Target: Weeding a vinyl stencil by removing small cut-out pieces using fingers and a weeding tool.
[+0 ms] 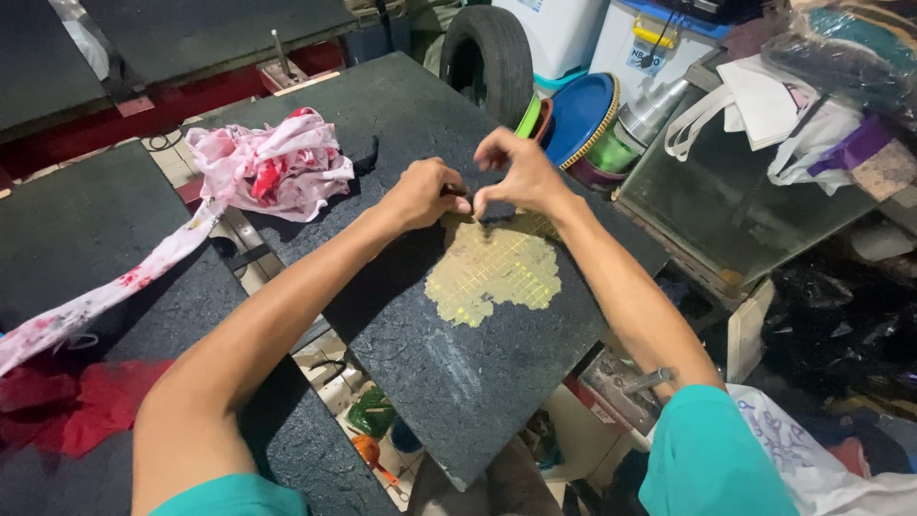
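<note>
We work over a dark, rough board [458,382] that lies tilted across the bench like a platen, its flat top giving our fingers something firm to press against. On it sits a yellow gridded patch [492,272], ragged at the edges and flat on the board; it looks like a glued or taped layer. Our left hand [423,194] is curled into a loose fist at the patch's upper left corner, fingers together, apparently pinching something small that we cannot make out. Our right hand [516,177] meets it just above the patch's top edge, thumb and forefinger pinched close, the other fingers lifted clear so the edge stays in sight. The patch thus lies directly below both hands, touching the fingertips at its upper rim. A pink, red-stained rag [263,167] rests well apart on the left.
</note>
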